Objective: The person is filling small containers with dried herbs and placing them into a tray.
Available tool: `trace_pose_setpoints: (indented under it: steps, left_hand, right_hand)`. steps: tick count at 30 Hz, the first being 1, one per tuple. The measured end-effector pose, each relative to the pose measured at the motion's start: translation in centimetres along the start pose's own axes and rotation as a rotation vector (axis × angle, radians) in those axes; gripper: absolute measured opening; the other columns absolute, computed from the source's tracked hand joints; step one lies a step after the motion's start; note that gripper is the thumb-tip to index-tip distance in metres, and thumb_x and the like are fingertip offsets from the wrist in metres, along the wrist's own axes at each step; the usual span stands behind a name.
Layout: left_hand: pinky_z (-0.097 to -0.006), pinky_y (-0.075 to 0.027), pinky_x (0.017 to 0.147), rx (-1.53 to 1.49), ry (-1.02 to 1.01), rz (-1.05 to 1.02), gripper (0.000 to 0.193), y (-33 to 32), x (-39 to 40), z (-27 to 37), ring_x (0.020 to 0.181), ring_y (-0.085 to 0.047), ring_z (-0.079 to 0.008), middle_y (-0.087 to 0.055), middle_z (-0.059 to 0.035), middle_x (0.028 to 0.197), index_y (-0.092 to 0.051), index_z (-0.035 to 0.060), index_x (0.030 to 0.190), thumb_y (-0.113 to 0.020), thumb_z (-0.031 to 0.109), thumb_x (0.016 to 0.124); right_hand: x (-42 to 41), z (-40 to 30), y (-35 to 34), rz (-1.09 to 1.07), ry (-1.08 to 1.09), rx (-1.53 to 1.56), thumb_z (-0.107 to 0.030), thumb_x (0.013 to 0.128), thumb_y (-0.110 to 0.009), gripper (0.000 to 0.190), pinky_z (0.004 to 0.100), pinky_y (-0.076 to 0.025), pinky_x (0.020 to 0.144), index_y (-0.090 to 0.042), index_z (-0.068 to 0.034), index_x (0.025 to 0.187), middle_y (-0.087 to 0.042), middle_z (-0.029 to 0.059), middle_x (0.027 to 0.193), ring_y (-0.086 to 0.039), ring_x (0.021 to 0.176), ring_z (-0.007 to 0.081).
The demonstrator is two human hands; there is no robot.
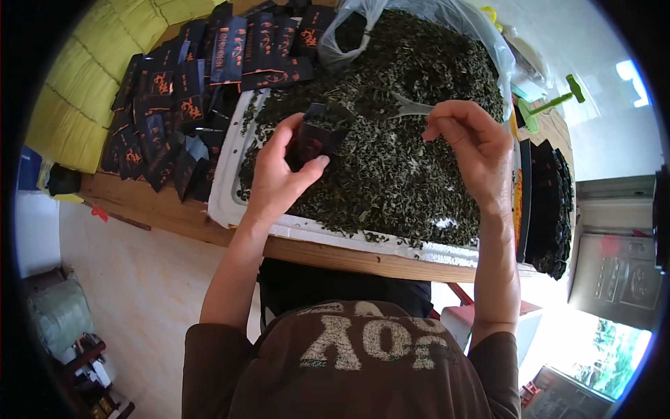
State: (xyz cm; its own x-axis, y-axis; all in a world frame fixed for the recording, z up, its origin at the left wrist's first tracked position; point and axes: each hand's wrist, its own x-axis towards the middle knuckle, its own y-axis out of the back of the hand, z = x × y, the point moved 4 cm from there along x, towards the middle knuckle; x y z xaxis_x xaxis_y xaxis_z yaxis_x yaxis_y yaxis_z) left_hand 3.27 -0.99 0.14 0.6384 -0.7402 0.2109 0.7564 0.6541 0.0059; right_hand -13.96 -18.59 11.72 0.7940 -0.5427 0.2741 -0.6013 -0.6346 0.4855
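Observation:
My left hand holds a small dark packet upright, with its mouth open and dried leaves visible at the top. Beneath both hands spreads a heap of loose dried tea-like leaves in a white foam tray. Between the thumb and fingers of my right hand is a small translucent plastic scoop, its far end at the leaves, right of the packet. What the scoop carries cannot be made out.
Many dark printed packets lie piled left of the tray. A clear plastic bag borders the heap at the back. A green plastic tool and a row of dark packets are at the right. The wooden table edge runs before me.

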Motion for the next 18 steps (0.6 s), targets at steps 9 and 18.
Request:
trace_pose_setpoints:
  steps: [9, 18]
  left_hand:
    - [-0.029, -0.05, 0.087, 0.091, -0.041, 0.044, 0.063, 0.4, 0.2, -0.7, 0.094, -0.063, -0.0159, -0.066, -0.009, 0.105, -0.05, -0.0005, 0.132, -0.077, 0.006, 0.075]
    - [-0.0288, -0.05, 0.088, 0.02, -0.02, 0.014, 0.063, 0.4, 0.1, -0.7, 0.096, -0.063, -0.015, -0.066, -0.0094, 0.107, -0.049, -0.0003, 0.133, -0.076, 0.003, 0.077]
  right_hand:
    - [0.2, -5.9, -4.6, -0.003, 0.799, -0.656, 0.013, 0.065, -0.062, 0.028, 0.0365, -0.05, 0.07, -0.066, 0.001, 0.09, -0.068, 0.0108, 0.092, -0.065, 0.073, 0.0258]
    - [-0.8, -6.2, -6.2, -0.112, 0.798, -0.751, 0.003, 0.076, -0.068, 0.008, 0.0349, -0.05, 0.071, -0.063, -0.001, 0.081, -0.069, 0.0109, 0.091, -0.068, 0.082, 0.0197]
